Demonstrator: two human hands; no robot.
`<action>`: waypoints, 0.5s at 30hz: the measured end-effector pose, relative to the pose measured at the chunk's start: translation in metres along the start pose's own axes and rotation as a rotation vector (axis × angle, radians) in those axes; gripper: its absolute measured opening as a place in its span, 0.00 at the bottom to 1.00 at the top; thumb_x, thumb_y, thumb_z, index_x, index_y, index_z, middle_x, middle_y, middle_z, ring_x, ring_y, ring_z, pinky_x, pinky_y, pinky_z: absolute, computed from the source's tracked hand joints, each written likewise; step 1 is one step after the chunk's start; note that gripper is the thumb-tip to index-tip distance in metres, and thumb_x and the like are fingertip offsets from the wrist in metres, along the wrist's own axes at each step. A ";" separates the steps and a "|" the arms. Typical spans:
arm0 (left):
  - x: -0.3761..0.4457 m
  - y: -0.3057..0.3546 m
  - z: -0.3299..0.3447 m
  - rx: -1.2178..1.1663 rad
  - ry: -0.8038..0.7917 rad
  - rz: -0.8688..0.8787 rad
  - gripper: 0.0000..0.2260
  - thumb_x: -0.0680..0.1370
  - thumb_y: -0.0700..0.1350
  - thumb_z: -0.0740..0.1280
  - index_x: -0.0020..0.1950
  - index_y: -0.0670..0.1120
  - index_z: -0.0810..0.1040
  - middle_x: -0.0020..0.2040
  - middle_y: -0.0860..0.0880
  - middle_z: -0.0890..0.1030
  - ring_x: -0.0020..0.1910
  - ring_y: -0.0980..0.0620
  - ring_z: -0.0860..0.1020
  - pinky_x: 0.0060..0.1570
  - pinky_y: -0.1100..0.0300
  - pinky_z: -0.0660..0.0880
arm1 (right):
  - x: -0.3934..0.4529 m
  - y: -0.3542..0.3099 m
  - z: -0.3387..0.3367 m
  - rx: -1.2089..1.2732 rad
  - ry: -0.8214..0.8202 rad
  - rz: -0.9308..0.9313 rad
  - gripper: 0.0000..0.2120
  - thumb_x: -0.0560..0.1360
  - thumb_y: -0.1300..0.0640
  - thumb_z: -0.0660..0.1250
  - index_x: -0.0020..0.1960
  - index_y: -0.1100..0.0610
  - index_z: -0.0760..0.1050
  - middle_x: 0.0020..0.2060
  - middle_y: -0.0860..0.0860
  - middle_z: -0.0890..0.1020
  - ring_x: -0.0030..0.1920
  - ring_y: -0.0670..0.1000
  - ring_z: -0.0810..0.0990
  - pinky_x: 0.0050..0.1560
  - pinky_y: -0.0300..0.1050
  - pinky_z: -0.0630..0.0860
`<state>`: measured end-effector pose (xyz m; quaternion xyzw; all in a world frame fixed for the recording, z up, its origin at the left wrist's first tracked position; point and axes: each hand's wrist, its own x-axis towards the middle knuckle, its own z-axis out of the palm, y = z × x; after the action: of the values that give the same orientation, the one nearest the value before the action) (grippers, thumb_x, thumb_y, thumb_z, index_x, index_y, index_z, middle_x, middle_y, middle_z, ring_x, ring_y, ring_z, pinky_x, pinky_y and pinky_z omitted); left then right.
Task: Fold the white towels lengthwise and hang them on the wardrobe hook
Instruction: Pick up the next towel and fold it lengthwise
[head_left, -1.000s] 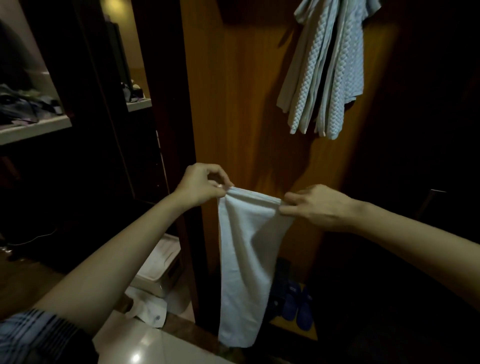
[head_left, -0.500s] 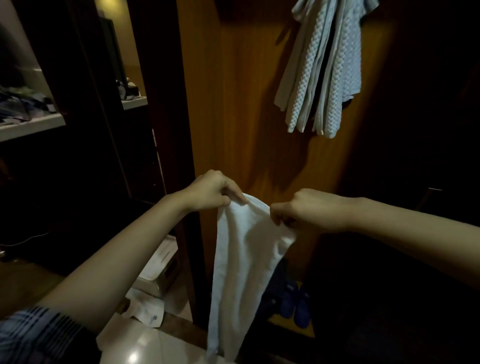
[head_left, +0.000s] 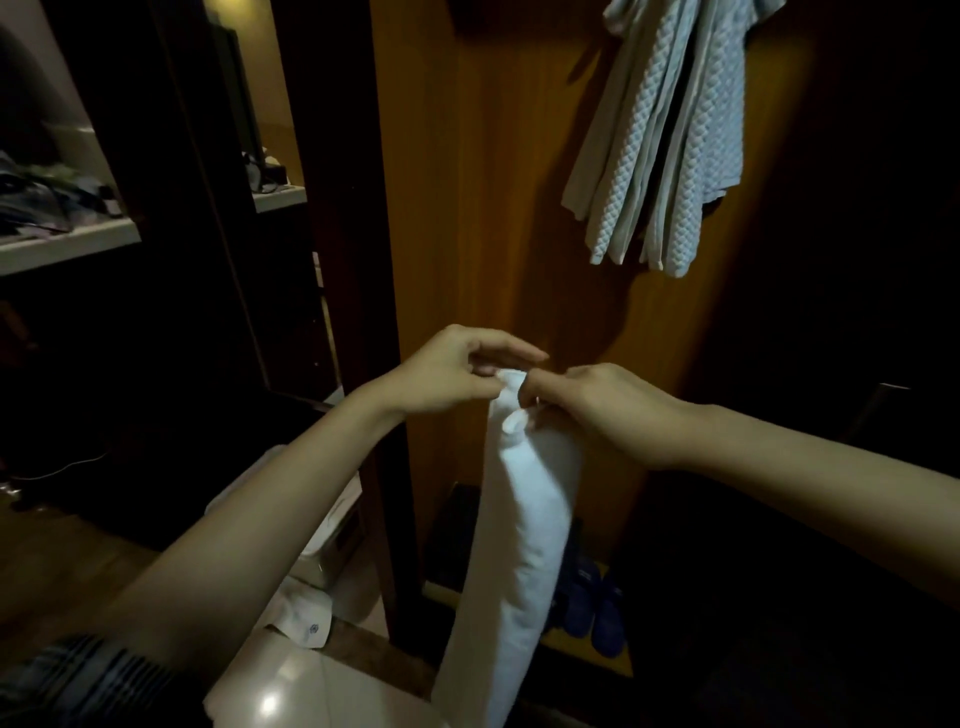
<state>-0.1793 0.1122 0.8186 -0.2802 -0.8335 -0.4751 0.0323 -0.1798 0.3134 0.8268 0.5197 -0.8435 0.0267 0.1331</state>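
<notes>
White towel (head_left: 511, 545), held in the air in front of the open wardrobe, hanging as a narrow vertical strip from its top edge down toward the floor. The two top corners are brought together at one point, so the lengthwise fold is closing, and a small loop of cloth bulges just below the grip. Left hand (head_left: 447, 376) pinches the top edge between thumb and fingers; right hand (head_left: 597, 410) meets it from the other side and pinches the same gathered edge. The hands are together, touching or very nearly so, both clamped on the towel.

To finish this step well, the corners should probably be matched exactly before one hand takes over the pinch, and the free hand then run down the long edges to align them, since the lower part looks rounded rather than flat.

Behind, the wooden wardrobe panel (head_left: 498, 208) carries grey textured towels (head_left: 670, 140) already hanging near its upper right; the hook itself is out of view or hidden by them. Blue slippers (head_left: 592, 608) stand on the wardrobe floor just behind the strip's lower half. At left, a pale shelf (head_left: 67, 249) holds dim clutter; a white box (head_left: 332, 530) sits on the floor below the left forearm.
</notes>
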 end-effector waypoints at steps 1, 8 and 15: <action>-0.001 0.000 0.001 -0.048 0.025 -0.021 0.21 0.73 0.27 0.64 0.60 0.46 0.76 0.53 0.50 0.80 0.51 0.59 0.80 0.55 0.65 0.74 | 0.002 0.001 -0.001 0.037 0.030 0.037 0.12 0.75 0.60 0.66 0.58 0.56 0.73 0.35 0.51 0.77 0.32 0.46 0.71 0.31 0.37 0.58; -0.001 0.001 0.003 -0.204 0.133 -0.068 0.19 0.72 0.29 0.68 0.59 0.47 0.76 0.51 0.51 0.81 0.48 0.56 0.82 0.50 0.65 0.78 | 0.010 0.011 -0.004 0.236 0.197 0.211 0.06 0.75 0.54 0.68 0.47 0.57 0.78 0.30 0.41 0.73 0.30 0.38 0.72 0.32 0.29 0.66; 0.008 0.007 0.015 -0.270 0.212 -0.041 0.20 0.72 0.31 0.70 0.60 0.47 0.75 0.50 0.50 0.81 0.46 0.55 0.83 0.46 0.65 0.79 | 0.013 0.016 -0.004 0.248 0.234 0.295 0.04 0.76 0.57 0.66 0.47 0.58 0.75 0.31 0.38 0.70 0.30 0.35 0.70 0.33 0.24 0.65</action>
<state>-0.1794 0.1305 0.8181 -0.2131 -0.7595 -0.6103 0.0725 -0.1988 0.3100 0.8350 0.3965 -0.8794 0.2095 0.1597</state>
